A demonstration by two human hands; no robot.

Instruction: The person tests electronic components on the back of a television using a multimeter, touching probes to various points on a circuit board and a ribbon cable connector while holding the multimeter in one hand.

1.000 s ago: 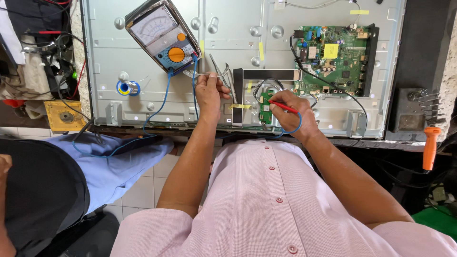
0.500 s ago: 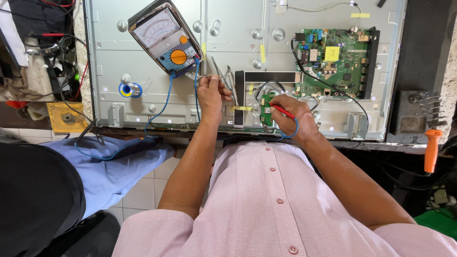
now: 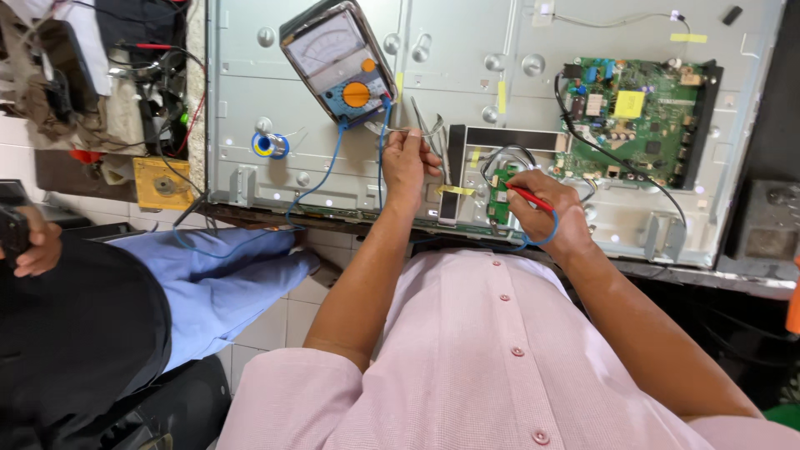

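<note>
**Two hands probing a small board on an opened screen panel**

The right hand [image 3: 546, 208] has its fingers pinched shut around a slim red probe with a pointed tip [image 3: 527, 197], held like a pen, its tip set down on a small green circuit board [image 3: 500, 196] that lies low on the grey metal back panel of a flat screen [image 3: 467, 50]. A thin blue lead [image 3: 542, 242] loops from the probe around the outside of that hand.

The left hand [image 3: 408, 162] is closed too, thumb and fingertips gripping a second probe lead, of which only a little shows; its tip is hidden by the fingers. It hovers just left of the small board, beside a pair of steel tweezers [image 3: 425, 125] lying on the panel and a strip of yellow tape [image 3: 457, 191].

Blue wires [image 3: 329, 167] run up from the left hand to an analogue multimeter with a white dial face and an orange selector knob [image 3: 337, 62], which rests tilted on the panel above the left hand.

Farther right on the panel sits a larger green main board with a yellow label [image 3: 637, 117], with a black cable [image 3: 617, 167] curving down from it. A small spool of solder with a blue rim [image 3: 268, 145] lies near the panel's left edge.

At the left, another person in blue trousers [image 3: 217, 283] sits alongside, one hand [image 3: 33, 246] at the frame's edge.
</note>
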